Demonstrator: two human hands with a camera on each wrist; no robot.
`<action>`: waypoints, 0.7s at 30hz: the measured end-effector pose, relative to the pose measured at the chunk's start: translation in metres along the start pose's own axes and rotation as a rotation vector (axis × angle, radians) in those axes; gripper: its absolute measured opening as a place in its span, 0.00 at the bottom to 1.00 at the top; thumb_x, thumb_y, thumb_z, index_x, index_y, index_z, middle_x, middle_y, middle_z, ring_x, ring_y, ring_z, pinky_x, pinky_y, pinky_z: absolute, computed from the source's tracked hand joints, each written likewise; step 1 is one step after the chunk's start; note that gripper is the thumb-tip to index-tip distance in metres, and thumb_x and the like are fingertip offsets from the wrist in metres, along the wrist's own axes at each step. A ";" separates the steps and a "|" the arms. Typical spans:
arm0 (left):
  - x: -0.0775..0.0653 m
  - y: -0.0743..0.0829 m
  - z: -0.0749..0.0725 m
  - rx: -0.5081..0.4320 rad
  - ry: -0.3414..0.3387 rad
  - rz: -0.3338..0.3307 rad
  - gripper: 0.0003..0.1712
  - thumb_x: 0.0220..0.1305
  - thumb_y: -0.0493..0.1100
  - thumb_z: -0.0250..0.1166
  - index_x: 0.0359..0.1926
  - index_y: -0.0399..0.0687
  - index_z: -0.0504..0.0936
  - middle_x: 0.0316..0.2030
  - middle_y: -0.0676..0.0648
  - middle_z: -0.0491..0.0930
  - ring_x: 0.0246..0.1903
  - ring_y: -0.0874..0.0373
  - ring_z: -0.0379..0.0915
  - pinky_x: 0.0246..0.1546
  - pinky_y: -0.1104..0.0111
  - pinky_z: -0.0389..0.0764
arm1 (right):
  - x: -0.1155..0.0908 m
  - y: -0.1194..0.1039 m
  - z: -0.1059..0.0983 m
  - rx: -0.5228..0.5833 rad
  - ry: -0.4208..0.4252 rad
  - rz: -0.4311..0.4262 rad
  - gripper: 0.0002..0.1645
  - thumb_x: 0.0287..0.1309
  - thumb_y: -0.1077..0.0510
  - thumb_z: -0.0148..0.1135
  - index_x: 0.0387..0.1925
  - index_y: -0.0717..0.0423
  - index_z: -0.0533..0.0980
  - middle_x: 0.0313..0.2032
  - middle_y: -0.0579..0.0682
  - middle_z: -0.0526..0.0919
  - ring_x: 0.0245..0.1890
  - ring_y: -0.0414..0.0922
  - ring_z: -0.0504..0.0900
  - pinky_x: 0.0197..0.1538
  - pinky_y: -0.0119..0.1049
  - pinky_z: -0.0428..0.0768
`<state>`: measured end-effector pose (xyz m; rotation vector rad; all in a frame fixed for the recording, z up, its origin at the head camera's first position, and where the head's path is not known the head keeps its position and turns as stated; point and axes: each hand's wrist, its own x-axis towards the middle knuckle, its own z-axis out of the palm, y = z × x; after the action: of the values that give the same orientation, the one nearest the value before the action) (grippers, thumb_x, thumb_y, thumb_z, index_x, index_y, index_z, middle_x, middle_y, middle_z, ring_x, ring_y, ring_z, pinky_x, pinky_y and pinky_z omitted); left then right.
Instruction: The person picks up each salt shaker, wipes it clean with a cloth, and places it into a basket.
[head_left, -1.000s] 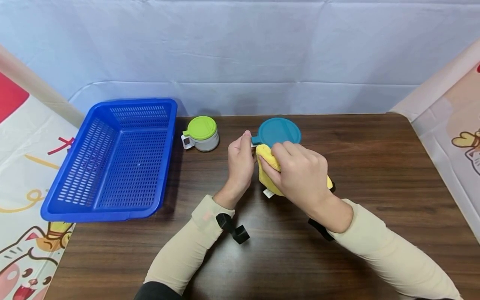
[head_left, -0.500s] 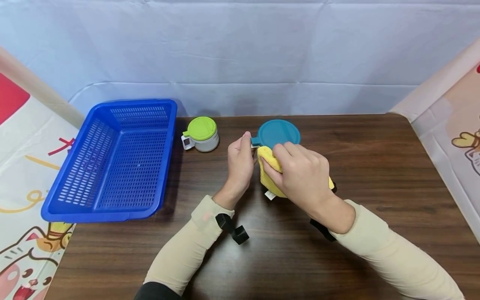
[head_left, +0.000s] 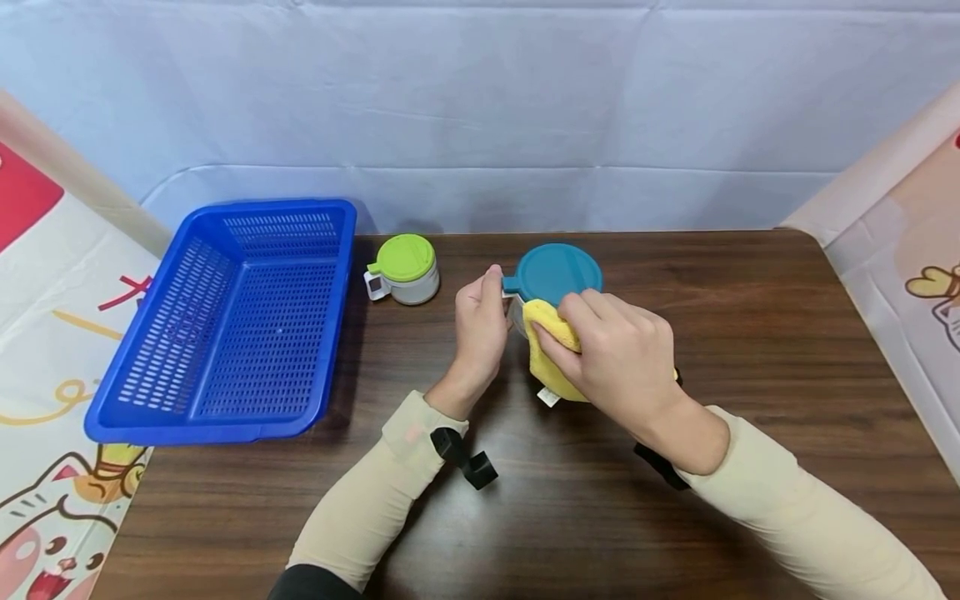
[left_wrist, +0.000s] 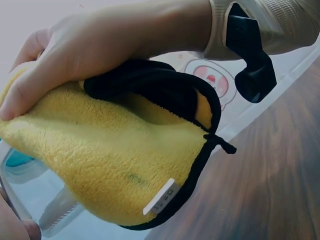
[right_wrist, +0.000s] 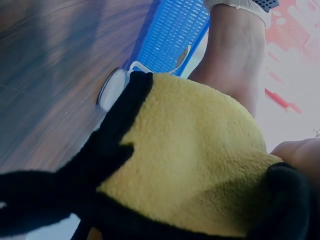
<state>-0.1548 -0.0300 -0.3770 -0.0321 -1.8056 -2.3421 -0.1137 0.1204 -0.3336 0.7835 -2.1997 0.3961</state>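
My left hand (head_left: 481, 327) grips the handle of a clear jar (head_left: 516, 315) with a round teal lid (head_left: 558, 273). My right hand (head_left: 618, 358) holds a folded yellow cloth (head_left: 551, 367) against the front of the jar, thumb toward the left. In the left wrist view, the cloth (left_wrist: 115, 155) shows a black edge, a small white tag and a hanging loop, with the right hand (left_wrist: 75, 60) pinching it from above. The cloth (right_wrist: 190, 155) fills much of the right wrist view and hides most of the jar.
A smaller jar (head_left: 415, 287) with a lime-green lid (head_left: 405, 257) stands to the left of my hands. Farther left is a blue perforated basket (head_left: 330, 333). White sheeting (head_left: 480, 108) rises behind the dark wooden table (head_left: 750, 333).
My right hand and the cloth have shifted slightly right and toward me along the jar, uncovering more of its clear side. The left hand stays in place.
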 end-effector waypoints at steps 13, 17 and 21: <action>0.002 0.001 -0.002 0.029 0.030 -0.007 0.32 0.79 0.43 0.48 0.11 0.51 0.59 0.08 0.56 0.56 0.09 0.64 0.49 0.14 0.73 0.52 | -0.006 0.011 -0.009 0.074 0.006 0.011 0.30 0.74 0.39 0.52 0.26 0.58 0.75 0.20 0.50 0.74 0.15 0.44 0.68 0.15 0.39 0.68; 0.003 0.002 -0.002 0.031 0.034 -0.012 0.32 0.79 0.44 0.48 0.11 0.51 0.59 0.08 0.56 0.56 0.09 0.63 0.49 0.14 0.73 0.52 | -0.008 0.015 -0.013 0.073 -0.004 0.020 0.31 0.74 0.38 0.52 0.27 0.59 0.76 0.20 0.51 0.75 0.15 0.45 0.69 0.15 0.40 0.69; 0.003 0.003 -0.003 0.025 0.027 -0.014 0.32 0.79 0.44 0.48 0.11 0.51 0.58 0.08 0.55 0.56 0.09 0.62 0.49 0.14 0.72 0.52 | -0.011 0.018 -0.016 0.076 -0.013 0.028 0.31 0.74 0.37 0.53 0.29 0.59 0.78 0.22 0.51 0.77 0.16 0.45 0.72 0.17 0.41 0.72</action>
<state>-0.1568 -0.0342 -0.3749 0.0151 -1.8285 -2.3174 -0.1110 0.1467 -0.3314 0.7988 -2.2208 0.4925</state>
